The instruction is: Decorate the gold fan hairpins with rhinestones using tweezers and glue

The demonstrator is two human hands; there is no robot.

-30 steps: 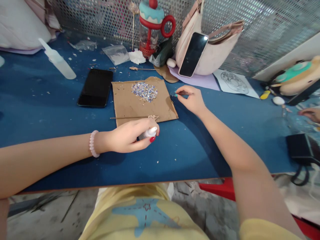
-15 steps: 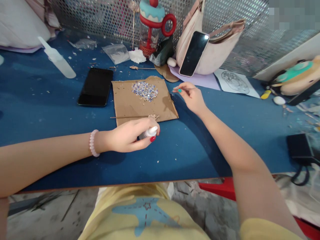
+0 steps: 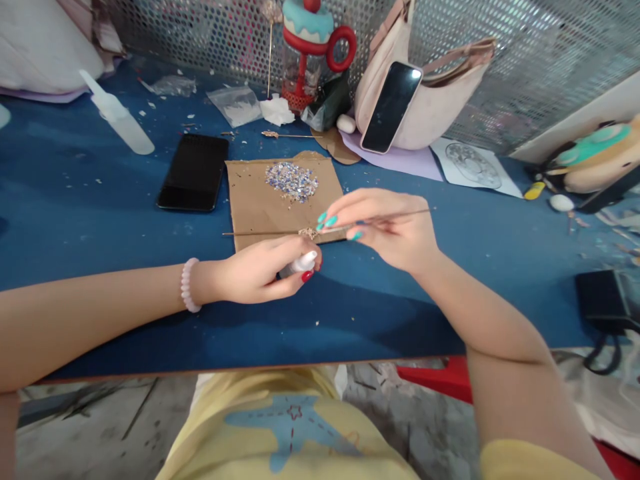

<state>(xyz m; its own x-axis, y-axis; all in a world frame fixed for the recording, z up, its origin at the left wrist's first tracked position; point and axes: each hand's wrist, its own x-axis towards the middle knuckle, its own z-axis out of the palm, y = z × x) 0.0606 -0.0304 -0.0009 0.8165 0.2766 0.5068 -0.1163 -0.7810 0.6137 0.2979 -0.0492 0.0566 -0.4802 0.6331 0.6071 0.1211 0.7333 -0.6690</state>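
Observation:
My left hand is closed round a small white bottle whose nozzle points up and right. A long thin hair stick lies across the near part of a cardboard sheet, its ornate end just beyond my left fingers. My right hand pinches a thin pointed tool, its tip end close to that ornament; whether it touches cannot be told. A heap of blue, white and purple chips rests on the far part of the cardboard.
A black phone lies left of the cardboard, near a white squeeze bottle. Behind stand a red-and-blue cup and a pale bag with another phone against it. Another ornate stick lies beyond the cardboard.
My right hand has come left and nearer, from the cardboard's right edge to the stick's ornate end. My left hand keeps its hold on the bottle, almost unmoved.

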